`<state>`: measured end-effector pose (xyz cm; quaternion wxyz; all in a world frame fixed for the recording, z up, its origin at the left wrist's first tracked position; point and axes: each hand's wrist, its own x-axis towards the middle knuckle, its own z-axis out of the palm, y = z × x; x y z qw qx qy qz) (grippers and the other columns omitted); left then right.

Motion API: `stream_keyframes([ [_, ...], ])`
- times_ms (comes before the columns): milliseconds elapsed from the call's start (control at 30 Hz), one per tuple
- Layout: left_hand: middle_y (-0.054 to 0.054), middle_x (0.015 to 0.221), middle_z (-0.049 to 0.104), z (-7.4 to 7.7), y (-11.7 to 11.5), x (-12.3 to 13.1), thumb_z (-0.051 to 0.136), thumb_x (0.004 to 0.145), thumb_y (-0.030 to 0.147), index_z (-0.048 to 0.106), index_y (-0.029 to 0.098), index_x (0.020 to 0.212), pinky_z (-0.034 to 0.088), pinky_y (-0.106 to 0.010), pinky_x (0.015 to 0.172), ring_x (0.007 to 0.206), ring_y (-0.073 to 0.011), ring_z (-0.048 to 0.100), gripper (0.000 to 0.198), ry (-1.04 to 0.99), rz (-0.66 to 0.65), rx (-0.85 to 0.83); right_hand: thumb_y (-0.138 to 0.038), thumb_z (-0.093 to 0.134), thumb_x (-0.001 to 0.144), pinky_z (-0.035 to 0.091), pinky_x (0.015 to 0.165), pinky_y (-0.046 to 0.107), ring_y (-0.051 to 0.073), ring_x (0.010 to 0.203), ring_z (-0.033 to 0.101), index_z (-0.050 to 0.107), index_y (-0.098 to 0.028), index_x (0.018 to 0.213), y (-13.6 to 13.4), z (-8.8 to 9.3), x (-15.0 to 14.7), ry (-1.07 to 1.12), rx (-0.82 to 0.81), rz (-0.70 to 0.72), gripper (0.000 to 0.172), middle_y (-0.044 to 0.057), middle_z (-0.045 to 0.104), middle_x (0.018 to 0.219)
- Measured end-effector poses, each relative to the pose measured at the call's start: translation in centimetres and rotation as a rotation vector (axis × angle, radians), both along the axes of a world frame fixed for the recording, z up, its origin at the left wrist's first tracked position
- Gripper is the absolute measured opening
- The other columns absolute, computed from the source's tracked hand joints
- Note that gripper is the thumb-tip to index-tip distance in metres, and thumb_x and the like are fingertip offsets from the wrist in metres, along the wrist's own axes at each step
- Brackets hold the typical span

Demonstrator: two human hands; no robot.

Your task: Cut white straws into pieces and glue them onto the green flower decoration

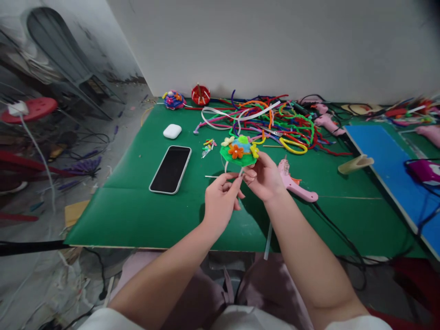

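Observation:
A small hat-shaped pipe-cleaner craft (242,158) with a green brim, blue crown and orange and yellow flowers is held above the green table. My right hand (266,176) grips its brim from the right, fingers closed under it. A white ribbon (226,167) hangs from its underside, and my left hand (223,195) pinches the ribbon between thumb and forefinger, close to the right fingertips. A long pale strip (268,243) dangles past the table's front edge below my right wrist. To the right lies a pink glue gun (297,188) with a black cord.
A phone (171,169) and a white earbud case (172,131) lie on the left. Behind are tangled pipe cleaners (254,117), yellow-handled scissors (293,145) and two finished-looking crafts (174,99). A blue board (385,165) and a beige tube (355,165) are on the right.

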<state>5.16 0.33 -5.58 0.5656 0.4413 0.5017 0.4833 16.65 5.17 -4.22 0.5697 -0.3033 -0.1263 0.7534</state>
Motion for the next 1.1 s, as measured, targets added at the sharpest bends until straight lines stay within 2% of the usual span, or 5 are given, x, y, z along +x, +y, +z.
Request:
stream_keyframes([
  [300,0.005,0.051,0.056,-1.0,0.2,-1.7,0.062,0.077,0.040,0.059,0.014,0.091,0.033,-0.014,0.031,0.032,-0.0044,0.045,0.029,-0.087,0.008,-0.112,-0.026,0.051,0.082,0.027,0.034,0.014,0.003,0.035,0.037,0.049,-0.017,0.059,-0.1,0.0,0.4,0.039,0.047,0.009,0.024,-0.006,0.049,0.047],
  [567,-0.003,0.088,0.064,-0.3,1.9,-4.3,0.064,0.076,0.032,0.057,0.017,0.103,0.053,-0.019,0.054,0.074,-0.0127,0.065,0.031,-0.142,0.233,0.101,-0.025,0.058,0.079,0.031,0.034,0.012,0.001,0.037,0.039,0.053,-0.017,0.060,-0.5,0.2,0.1,0.050,0.044,0.049,0.021,-0.006,0.055,0.050],
  [733,-0.004,0.096,0.064,0.1,2.4,-5.2,0.061,0.080,0.026,0.061,0.019,0.097,0.052,-0.024,0.073,0.088,-0.0128,0.062,0.019,0.166,0.345,0.428,-0.025,0.063,0.075,0.030,0.033,0.011,0.001,0.037,0.040,0.052,-0.018,0.060,-0.6,0.0,-0.2,0.004,0.034,0.047,0.020,-0.006,0.059,0.052],
  [933,-0.004,0.090,0.064,1.1,3.1,-6.3,0.056,0.081,0.013,0.066,0.019,0.089,0.050,-0.029,0.080,0.088,-0.0134,0.060,0.014,0.687,0.335,0.947,-0.026,0.069,0.069,0.031,0.032,0.012,0.001,0.035,0.038,0.054,-0.017,0.062,-0.7,-0.2,-0.4,-0.044,0.046,0.058,0.019,-0.005,0.062,0.054],
  [1100,-0.004,0.086,0.065,1.4,3.8,-6.2,0.055,0.082,0.013,0.065,0.018,0.092,0.050,-0.028,0.076,0.082,-0.0128,0.060,0.015,0.751,0.323,0.985,-0.028,0.070,0.066,0.033,0.033,0.014,0.002,0.036,0.040,0.055,-0.017,0.062,-0.4,-0.4,-0.4,-0.060,0.049,0.060,0.019,-0.003,0.064,0.055],
])
